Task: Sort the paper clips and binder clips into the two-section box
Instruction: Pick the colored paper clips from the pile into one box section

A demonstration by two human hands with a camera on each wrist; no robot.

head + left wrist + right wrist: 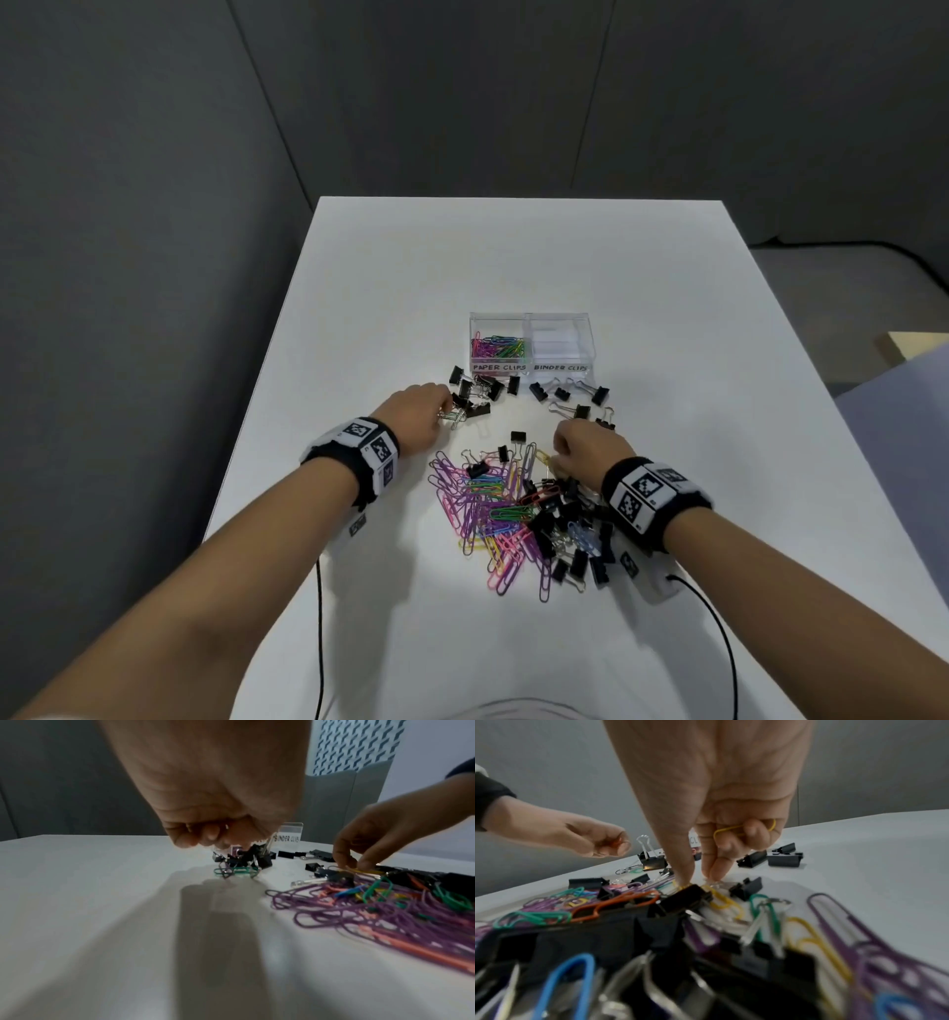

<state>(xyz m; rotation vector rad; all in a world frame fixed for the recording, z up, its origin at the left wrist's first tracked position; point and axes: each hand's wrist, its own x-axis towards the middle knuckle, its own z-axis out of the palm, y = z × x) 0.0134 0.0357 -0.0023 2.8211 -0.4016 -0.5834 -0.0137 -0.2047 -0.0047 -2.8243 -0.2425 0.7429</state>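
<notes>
A clear two-section box [531, 360] stands mid-table; its PAPER CLIPS section [498, 345] holds coloured paper clips, and its BINDER CLIPS section [561, 342] looks bare. A mixed pile [513, 509] of coloured paper clips and black binder clips lies in front. My left hand [445, 412] hovers curled over a small cluster of binder clips [470, 403] and holds an orange paper clip [620, 842]. At the pile's far edge, my right hand [698, 880] keeps a yellow paper clip [727, 830] tucked under curled fingers. Its thumb and forefinger press down on another yellow clip [720, 899].
More black binder clips [570, 395] lie scattered just before the box. A green paper clip [235, 871] lies under the left-hand cluster. Cables [719, 632] trail off both wrists toward the near table edge. Grey partition walls surround the white table [513, 257].
</notes>
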